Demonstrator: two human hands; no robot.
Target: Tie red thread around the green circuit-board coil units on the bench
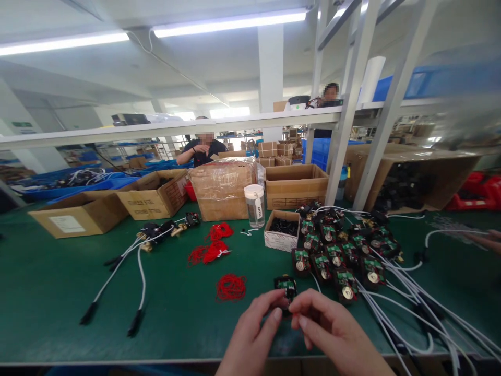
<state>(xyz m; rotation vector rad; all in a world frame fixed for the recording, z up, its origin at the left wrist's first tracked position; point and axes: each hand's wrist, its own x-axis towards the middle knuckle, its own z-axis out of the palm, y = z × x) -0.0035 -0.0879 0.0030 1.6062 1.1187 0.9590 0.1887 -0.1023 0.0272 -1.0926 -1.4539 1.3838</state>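
Both my hands meet at the bottom centre over the green table (pixel 50 292). My left hand (pixel 254 331) and my right hand (pixel 332 331) together pinch a small black module with a green circuit board (pixel 285 287), fingertips closed on its near side. Just right of it lies a cluster of several like modules (pixel 340 256) with brass discs and white cables (pixel 407 297) trailing to the right edge. A coil of red wire (pixel 230 287) lies just left of the held module.
More red wire bundles (pixel 213 245), a small white box of black parts (pixel 282 230), a clear jar with white lid (pixel 254 205) and cardboard boxes (pixel 223 188) stand further back. Cabled modules (pixel 156 232) lie at left. Two people are behind the shelf; another person's hand (pixel 489 240) is at right.
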